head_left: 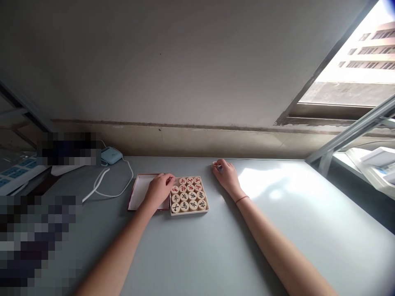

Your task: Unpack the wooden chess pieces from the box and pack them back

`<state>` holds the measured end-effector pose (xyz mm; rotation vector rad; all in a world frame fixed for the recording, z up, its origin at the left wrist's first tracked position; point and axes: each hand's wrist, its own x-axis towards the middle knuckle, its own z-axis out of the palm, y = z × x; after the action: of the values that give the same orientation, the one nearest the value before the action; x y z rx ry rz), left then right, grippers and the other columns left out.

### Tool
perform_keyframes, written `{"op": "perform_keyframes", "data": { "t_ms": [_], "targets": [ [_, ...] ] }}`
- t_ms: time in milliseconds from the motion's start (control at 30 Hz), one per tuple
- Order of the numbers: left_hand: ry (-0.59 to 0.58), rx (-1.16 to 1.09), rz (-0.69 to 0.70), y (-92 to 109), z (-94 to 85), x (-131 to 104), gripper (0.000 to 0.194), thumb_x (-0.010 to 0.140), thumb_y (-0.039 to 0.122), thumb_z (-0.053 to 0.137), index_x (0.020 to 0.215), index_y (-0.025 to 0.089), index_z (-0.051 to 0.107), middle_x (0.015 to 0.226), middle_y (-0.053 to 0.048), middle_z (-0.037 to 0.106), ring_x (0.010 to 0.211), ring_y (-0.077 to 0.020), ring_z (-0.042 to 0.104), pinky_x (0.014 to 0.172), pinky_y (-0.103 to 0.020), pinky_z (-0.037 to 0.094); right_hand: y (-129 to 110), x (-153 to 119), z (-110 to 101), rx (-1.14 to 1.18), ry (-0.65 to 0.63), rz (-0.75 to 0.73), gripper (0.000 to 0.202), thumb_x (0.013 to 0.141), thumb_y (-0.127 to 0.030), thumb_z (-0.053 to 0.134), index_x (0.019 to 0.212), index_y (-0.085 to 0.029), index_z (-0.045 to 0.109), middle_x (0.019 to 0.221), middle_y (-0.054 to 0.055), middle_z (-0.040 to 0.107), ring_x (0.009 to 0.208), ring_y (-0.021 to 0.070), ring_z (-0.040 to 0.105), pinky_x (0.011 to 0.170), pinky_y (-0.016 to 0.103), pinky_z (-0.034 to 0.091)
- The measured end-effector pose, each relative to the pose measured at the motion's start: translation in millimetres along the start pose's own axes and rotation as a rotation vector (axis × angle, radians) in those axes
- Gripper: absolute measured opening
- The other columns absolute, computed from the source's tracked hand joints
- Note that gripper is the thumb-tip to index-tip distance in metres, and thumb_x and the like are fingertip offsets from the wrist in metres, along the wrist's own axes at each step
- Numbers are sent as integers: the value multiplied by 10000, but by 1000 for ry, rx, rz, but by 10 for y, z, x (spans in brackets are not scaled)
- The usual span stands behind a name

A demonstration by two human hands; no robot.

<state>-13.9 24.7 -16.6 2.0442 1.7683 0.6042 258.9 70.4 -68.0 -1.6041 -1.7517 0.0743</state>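
A shallow box (190, 212) of Chinese chess pieces lies on the table, its round pale pieces (184, 196) in rows, with red characters towards the back and dark ones towards the front. My left hand (159, 190) reaches across an upturned box lid (137, 191) to the box's back left corner. Its fingers are curled together there; what they grip, if anything, is hidden. Further right, beyond the box, my right hand (226, 174) pinches a Chinese chess piece (214, 164) with a red marking, close to the tabletop.
The grey table (191, 255) runs back to a wall. At the left are a light blue device (111, 156), a white cable (108, 195) and a power strip (14, 174). A metal frame (345, 139) and a window stand at the right. Sunlight falls on the table's right side.
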Motion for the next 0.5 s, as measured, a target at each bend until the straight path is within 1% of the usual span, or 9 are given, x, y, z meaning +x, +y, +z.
{"op": "perform_keyframes", "data": {
  "t_ms": [233, 300, 367, 400, 433, 467, 500],
  "targets": [
    [10, -10, -3, -4, 21, -5, 257, 898, 286, 436, 913, 227, 686, 936, -43, 681, 905, -207, 641, 808, -303, 474, 49, 35, 49, 13, -1, 19, 130, 831, -296, 486, 896, -224, 573, 848, 71, 687, 782, 233, 569, 716, 344, 444],
    [17, -6, 0, -4, 25, -2, 257, 894, 287, 437, 908, 228, 687, 928, -44, 682, 910, -210, 639, 804, -304, 476, -17, 50, 10, 12, 7, 29, 139, 833, -301, 490, 912, -222, 572, 874, 79, 684, 801, 239, 572, 725, 361, 454],
    [19, -7, 5, -4, 27, 1, 258, 892, 286, 436, 908, 228, 687, 930, -44, 684, 913, -210, 637, 800, -303, 478, -152, 12, -105, 21, 95, 15, 137, 843, -314, 494, 905, -220, 572, 893, 91, 670, 833, 247, 568, 754, 391, 464],
    [19, -7, 8, -4, 28, 3, 259, 892, 286, 434, 910, 228, 686, 933, -44, 686, 914, -209, 637, 801, -304, 479, -237, -38, -187, 41, 160, -12, 131, 849, -319, 500, 896, -221, 573, 892, 94, 661, 842, 248, 567, 766, 407, 469],
    [18, -8, 10, -5, 29, 5, 259, 892, 285, 433, 911, 229, 686, 936, -43, 688, 915, -208, 636, 805, -305, 480, -322, -114, -274, 86, 234, -73, 117, 861, -318, 502, 867, -226, 574, 856, 85, 648, 829, 240, 567, 763, 407, 478],
    [18, -7, 12, -6, 30, 7, 258, 892, 285, 434, 911, 231, 685, 936, -41, 690, 916, -208, 637, 809, -306, 481, -398, -215, -355, 166, 242, -165, 92, 865, -303, 519, 857, -233, 578, 793, 60, 632, 765, 218, 567, 732, 392, 492],
    [20, -4, 13, -8, 32, 8, 257, 892, 285, 434, 910, 232, 685, 935, -40, 691, 914, -208, 638, 811, -306, 482, -458, -342, -419, 254, 223, -257, 67, 852, -292, 554, 862, -235, 587, 736, 37, 611, 686, 198, 558, 670, 375, 502]
  ]
}}
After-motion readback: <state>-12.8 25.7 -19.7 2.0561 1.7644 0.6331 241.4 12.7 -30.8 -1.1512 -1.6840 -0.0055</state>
